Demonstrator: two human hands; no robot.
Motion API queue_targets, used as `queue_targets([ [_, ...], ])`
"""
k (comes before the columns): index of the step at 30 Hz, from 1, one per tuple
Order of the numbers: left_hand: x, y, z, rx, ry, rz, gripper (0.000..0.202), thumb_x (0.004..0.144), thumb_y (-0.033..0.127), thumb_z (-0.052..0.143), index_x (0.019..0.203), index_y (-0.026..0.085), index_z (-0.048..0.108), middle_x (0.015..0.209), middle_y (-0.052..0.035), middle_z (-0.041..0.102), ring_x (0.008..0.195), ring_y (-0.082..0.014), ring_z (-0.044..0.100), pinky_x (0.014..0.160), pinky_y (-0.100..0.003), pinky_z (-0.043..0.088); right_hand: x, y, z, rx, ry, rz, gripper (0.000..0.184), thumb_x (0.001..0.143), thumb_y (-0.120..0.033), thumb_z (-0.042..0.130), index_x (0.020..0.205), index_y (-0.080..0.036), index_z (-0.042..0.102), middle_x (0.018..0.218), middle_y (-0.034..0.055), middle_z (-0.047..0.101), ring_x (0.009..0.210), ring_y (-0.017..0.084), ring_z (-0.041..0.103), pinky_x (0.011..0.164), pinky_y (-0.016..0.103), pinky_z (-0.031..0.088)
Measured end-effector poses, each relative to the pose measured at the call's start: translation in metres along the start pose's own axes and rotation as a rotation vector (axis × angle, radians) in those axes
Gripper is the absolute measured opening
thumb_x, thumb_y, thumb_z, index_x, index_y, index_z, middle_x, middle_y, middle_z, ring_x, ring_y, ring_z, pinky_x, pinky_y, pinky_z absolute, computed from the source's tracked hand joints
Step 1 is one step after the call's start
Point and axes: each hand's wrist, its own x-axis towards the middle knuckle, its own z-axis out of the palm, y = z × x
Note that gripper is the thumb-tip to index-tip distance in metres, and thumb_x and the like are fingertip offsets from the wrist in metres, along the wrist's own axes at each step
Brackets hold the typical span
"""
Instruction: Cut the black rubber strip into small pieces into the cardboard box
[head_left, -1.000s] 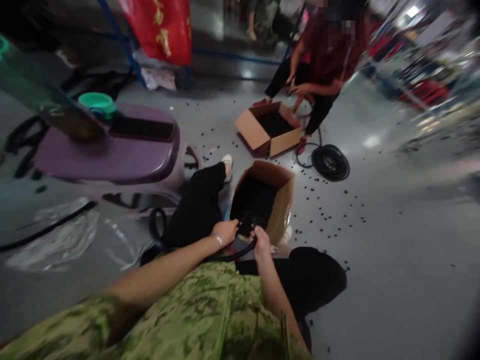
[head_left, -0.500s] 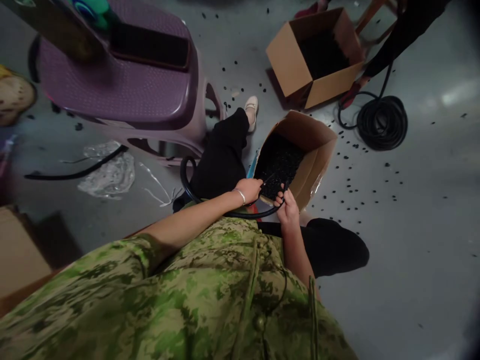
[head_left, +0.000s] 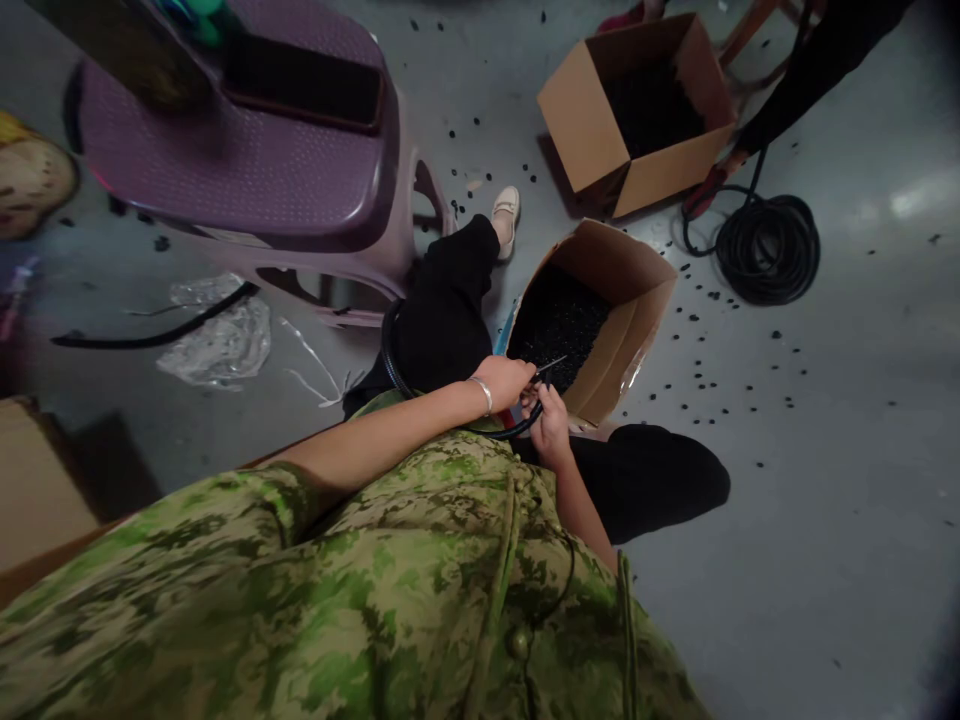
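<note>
My left hand (head_left: 505, 382), a bracelet on its wrist, is closed around a tool whose thin metal blade (head_left: 553, 365) points right over the box; its handle is hidden, so I cannot tell its kind. Close by on the right, my right hand (head_left: 551, 428) grips a black hose (head_left: 517, 430) near its end, just below the blade. The hose loops back to the left over my leg. Beneath both hands stands an open cardboard box (head_left: 637, 285) holding many small black pieces (head_left: 562, 315).
Another open carton (head_left: 585, 115) holds black pieces. Beside it a person's red-gloved hand (head_left: 703, 192) is at a coiled black hose (head_left: 769, 250). A purple stool (head_left: 300, 185) bears a phone (head_left: 304, 85). Clear plastic (head_left: 217, 345) and scattered black bits lie on the floor.
My right hand has moved left and slightly down with the hose, closer to my left hand. The blade now shows more clearly. The hose loop at my leg has shifted right.
</note>
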Motion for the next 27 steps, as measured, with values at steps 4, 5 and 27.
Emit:
queue_targets([
  [4,-0.001,0.010,0.001,-0.006,0.008,0.040,0.022,0.088,0.024,0.056,0.105,0.012,0.064,0.100,-0.0150,0.070,0.093,-0.0264,0.069,0.077,-0.033,0.053,0.001,0.005,-0.001,0.042,0.066,-0.017,0.027,0.076,-0.041,0.070,0.085,-0.020,0.055,0.076,-0.0024,0.063,0.060,0.009,0.055,0.049,0.018,0.043],
  [5,-0.001,0.014,0.002,-0.003,0.014,0.061,0.022,0.088,0.023,0.057,0.105,0.011,0.064,0.101,-0.0157,0.070,0.093,-0.0267,0.069,0.077,-0.033,0.054,0.002,0.005,-0.003,0.044,0.084,-0.024,0.027,0.075,-0.039,0.071,0.085,-0.020,0.056,0.076,-0.0031,0.064,0.062,0.009,0.056,0.051,0.019,0.044],
  [27,-0.002,-0.006,0.031,-0.029,0.115,-0.068,0.022,0.088,0.016,0.051,0.105,0.015,0.064,0.101,-0.0121,0.064,0.097,-0.0221,0.065,0.079,-0.029,0.051,-0.002,-0.007,-0.012,0.026,0.112,-0.043,0.047,0.072,-0.049,0.075,0.105,-0.021,0.057,0.057,-0.0101,0.048,0.047,0.007,0.046,0.046,0.019,0.040],
])
